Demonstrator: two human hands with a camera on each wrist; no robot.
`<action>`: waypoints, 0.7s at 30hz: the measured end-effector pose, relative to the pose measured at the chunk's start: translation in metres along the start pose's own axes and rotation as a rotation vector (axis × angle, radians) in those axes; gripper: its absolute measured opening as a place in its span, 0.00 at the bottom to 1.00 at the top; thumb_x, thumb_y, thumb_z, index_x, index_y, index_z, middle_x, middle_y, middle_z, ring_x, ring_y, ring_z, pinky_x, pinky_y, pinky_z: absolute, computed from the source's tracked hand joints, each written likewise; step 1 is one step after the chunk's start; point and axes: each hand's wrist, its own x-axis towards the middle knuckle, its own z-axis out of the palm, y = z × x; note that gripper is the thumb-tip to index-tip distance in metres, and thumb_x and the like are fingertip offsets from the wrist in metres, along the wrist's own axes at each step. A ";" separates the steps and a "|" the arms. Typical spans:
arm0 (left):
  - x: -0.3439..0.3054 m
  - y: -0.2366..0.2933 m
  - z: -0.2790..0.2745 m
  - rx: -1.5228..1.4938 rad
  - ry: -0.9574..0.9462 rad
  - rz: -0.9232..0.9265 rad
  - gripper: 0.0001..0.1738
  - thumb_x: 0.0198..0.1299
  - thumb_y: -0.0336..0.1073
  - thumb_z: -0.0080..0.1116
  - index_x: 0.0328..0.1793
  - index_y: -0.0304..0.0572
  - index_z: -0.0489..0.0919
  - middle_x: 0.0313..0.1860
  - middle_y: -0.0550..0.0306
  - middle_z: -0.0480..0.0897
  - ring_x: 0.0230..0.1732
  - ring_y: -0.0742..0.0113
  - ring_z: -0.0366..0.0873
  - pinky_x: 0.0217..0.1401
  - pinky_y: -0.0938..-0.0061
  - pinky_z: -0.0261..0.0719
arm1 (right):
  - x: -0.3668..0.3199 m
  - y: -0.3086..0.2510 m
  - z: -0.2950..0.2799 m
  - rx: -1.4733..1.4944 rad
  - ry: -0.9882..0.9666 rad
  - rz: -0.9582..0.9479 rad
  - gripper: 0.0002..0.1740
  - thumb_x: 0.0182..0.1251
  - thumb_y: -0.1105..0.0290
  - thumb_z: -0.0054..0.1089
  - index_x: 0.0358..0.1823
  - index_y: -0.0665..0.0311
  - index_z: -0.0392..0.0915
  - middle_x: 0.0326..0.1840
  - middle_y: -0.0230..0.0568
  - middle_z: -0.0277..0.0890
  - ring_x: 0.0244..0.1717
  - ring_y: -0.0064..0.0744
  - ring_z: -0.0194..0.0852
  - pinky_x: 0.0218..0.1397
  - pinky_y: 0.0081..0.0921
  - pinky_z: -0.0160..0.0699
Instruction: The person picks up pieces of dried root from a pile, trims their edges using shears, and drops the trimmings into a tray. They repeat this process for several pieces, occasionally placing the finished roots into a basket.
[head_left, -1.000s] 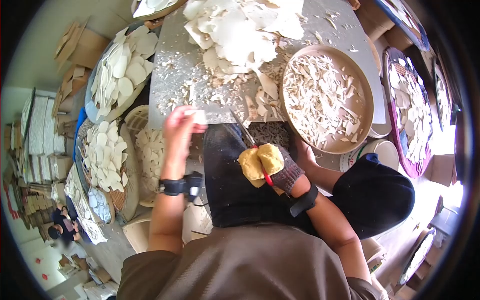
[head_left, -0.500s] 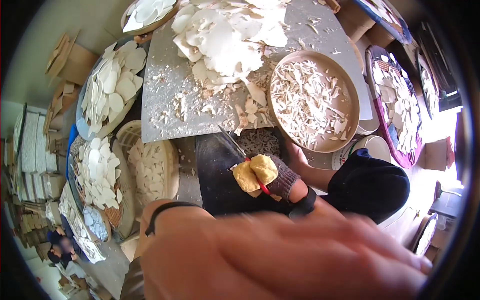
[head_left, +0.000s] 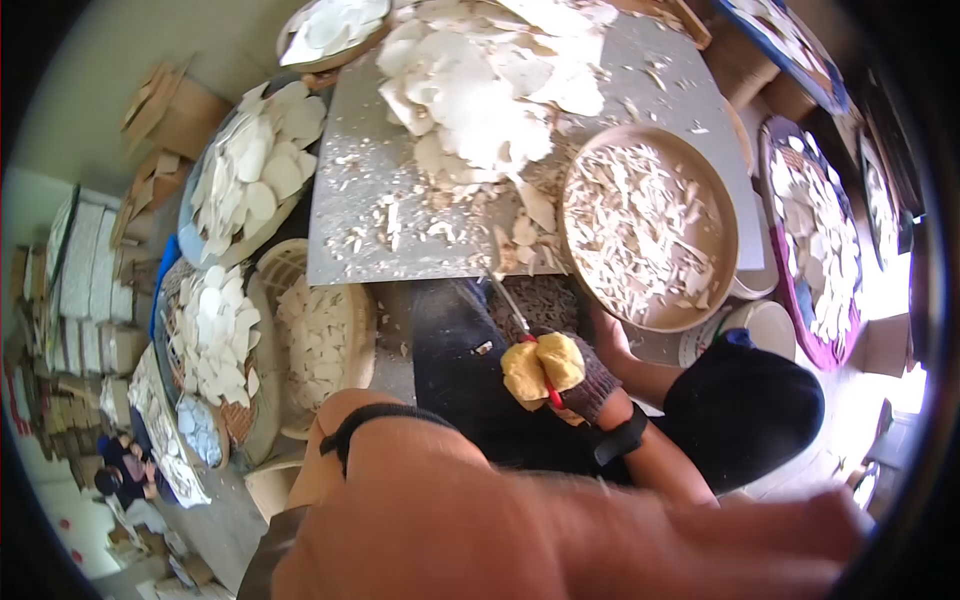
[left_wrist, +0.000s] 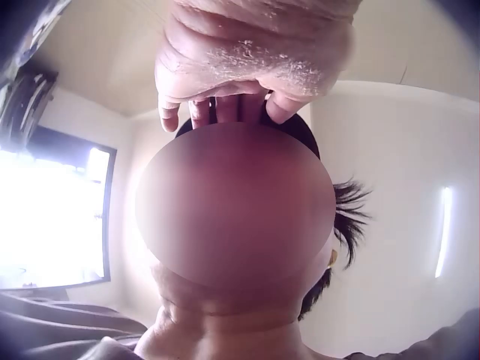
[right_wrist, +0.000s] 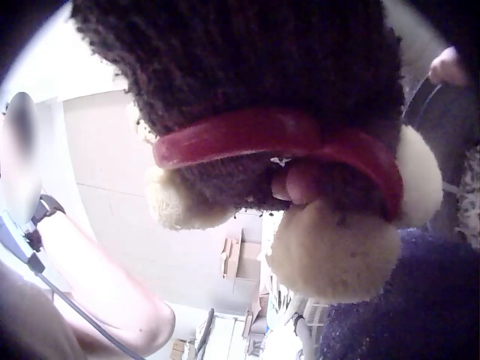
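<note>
My left hand (head_left: 480, 530) is raised close to the head camera, large and blurred across the bottom of the head view. In the left wrist view the same hand (left_wrist: 255, 52) is up at the person's head, its fingers hanging down at the dark headwear (left_wrist: 306, 139). Over the lap, my gloved right hand (head_left: 598, 388) grips scissors (head_left: 515, 308), blades pointing to the table edge. Yellow foam (head_left: 545, 368) pads their red handles (right_wrist: 240, 135). A pale scrap (head_left: 483, 348) lies on the dark trousers.
A metal table (head_left: 350, 250) bears a heap of white slices (head_left: 470, 100) and crumbs. On its right corner stands a round tray (head_left: 728, 210) of cut strips. Baskets of white pieces (head_left: 315, 340) line the left side; a purple-edged one (head_left: 815, 240) is at right.
My left hand has left the table edge, where it held a white piece, and has come up to the head; the piece no longer shows. My right hand keeps the scissors over the lap.
</note>
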 end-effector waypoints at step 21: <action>-0.256 -0.076 -0.372 1.710 0.636 -0.893 0.34 0.51 0.50 0.59 0.65 0.52 0.67 0.70 0.49 0.61 0.72 0.50 0.52 0.72 0.59 0.51 | 0.007 0.016 0.004 0.186 0.083 0.112 0.16 0.52 0.65 0.63 0.40 0.65 0.76 0.36 0.46 0.78 0.39 0.45 0.77 0.41 0.32 0.75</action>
